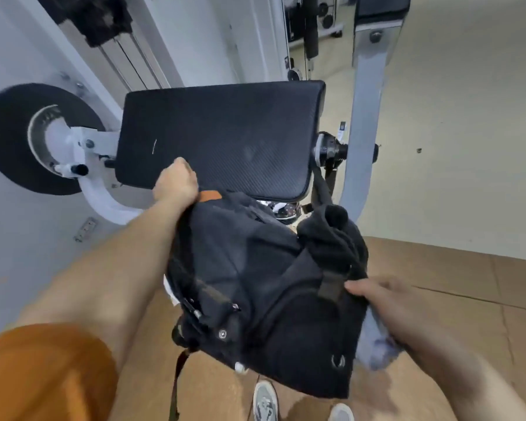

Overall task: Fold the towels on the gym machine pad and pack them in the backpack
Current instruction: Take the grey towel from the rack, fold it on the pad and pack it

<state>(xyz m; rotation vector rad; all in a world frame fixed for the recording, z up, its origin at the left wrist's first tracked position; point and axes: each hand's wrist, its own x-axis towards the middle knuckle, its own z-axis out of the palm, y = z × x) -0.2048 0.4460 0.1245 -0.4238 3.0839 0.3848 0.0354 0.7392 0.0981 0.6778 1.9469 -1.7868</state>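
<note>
Head view: the left hand [175, 183], fisted round its top rim, holds the backpack [255, 284] just before the pad [219, 132], soft and sagging so probably best gripped there, while the right hand [389, 302] lies against a limp grey towel [374, 347], grip unclear.

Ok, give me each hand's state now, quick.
Left hand: closed, gripping the top of the backpack.
Right hand: fingers on the backpack's side; grip cannot be told.
</note>
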